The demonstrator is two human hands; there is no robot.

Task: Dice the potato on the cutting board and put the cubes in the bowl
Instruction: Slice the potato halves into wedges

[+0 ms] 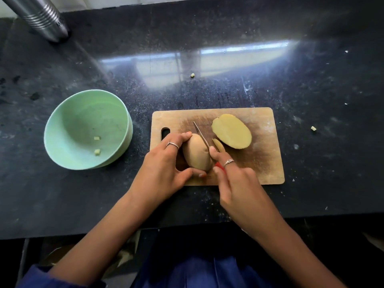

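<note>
Black speckled stone desk [207, 59] is carrying everything, with a steel cylinder [39, 17] standing at its far left corner. Pale green round bowl [62, 113] is sitting left of the board, holding two small potato cubes [96, 144]. Rectangular wooden cutting board [266, 163] is bearing a cut potato half [231, 132], flat face up, a thin slice [218, 144] beside it, and the skin-on potato half [196, 151] being sliced. Left hand [164, 169] is curling around that half, fingers [182, 137] and thumb pinching it steady. Right hand [234, 183] is gripping the red-handled small knife [201, 134], forefinger pressing along the blade. Risk: the rounded half appears liable to roll, bringing the blade toward the nearby left thumb. Stray cubes [313, 128] are lying on the desk.
</note>
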